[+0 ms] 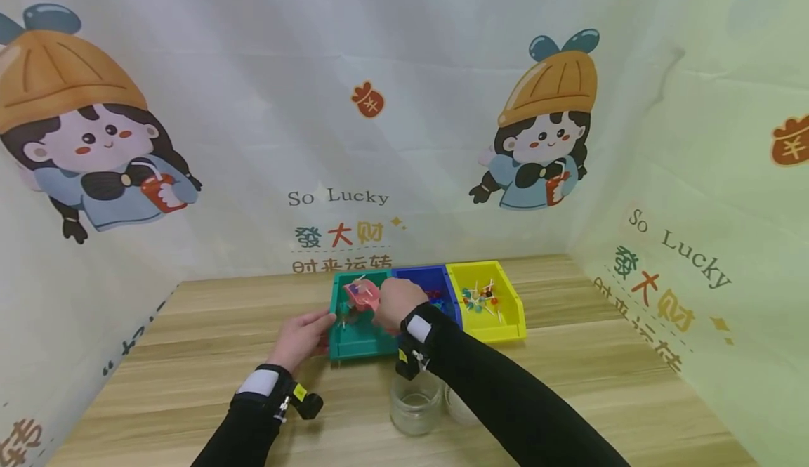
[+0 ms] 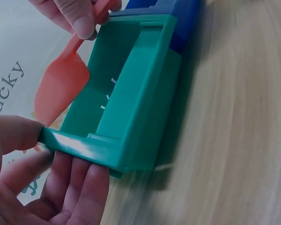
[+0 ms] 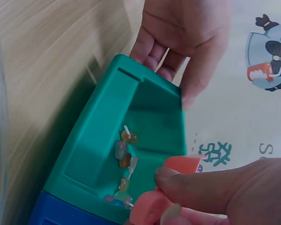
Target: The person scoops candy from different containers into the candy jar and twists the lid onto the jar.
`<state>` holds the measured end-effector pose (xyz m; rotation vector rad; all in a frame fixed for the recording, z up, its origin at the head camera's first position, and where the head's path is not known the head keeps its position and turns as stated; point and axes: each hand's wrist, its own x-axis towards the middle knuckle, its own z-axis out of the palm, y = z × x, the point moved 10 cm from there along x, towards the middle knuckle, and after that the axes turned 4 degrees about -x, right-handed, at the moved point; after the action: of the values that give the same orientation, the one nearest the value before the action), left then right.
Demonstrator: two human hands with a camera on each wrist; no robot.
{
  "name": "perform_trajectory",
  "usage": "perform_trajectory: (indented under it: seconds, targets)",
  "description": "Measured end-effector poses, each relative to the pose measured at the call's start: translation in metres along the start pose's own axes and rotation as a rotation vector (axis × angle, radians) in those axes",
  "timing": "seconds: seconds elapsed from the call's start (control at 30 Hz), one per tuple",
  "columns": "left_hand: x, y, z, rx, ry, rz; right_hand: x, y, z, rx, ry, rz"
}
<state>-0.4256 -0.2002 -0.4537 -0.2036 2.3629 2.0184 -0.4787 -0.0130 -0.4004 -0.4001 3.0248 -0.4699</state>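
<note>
My right hand (image 1: pixel 399 302) pinches the handle of a pink scoop (image 1: pixel 362 293) over a green bin (image 1: pixel 363 346). Inside the scoop, small pieces with a white stick show in the head view. At the bin's left end, my left hand (image 1: pixel 300 337) grips the wall, thumb at the corner and fingers along the outside. Several tiny lollipop-like pieces (image 3: pixel 125 161), translucent and on white sticks, lie at the bottom of the green bin. The left wrist view shows the scoop's underside (image 2: pixel 61 84) tilted above the bin's back edge.
A blue bin (image 1: pixel 422 270) adjoins the green one, partly behind my right arm. Beyond it is a yellow bin (image 1: pixel 468 274) with several colourful stick pieces (image 1: pixel 482 297). A glass jar (image 1: pixel 415 411) and a second pale round container (image 1: pixel 460 407) stand nearer, by my right sleeve. A printed curtain (image 1: pixel 430 137) hangs behind.
</note>
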Motion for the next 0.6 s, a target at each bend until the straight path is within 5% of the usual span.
perform_trajectory:
  seconds: [0.2,0.6]
  targets:
    - [-0.001,-0.005,0.0,0.011,0.006,0.011,-0.041,-0.007,-0.04,-0.005,0.057,0.064]
    - [-0.004,-0.003,-0.007,0.088,0.06,0.037,-0.05,0.013,-0.051,0.07,0.112,0.068]
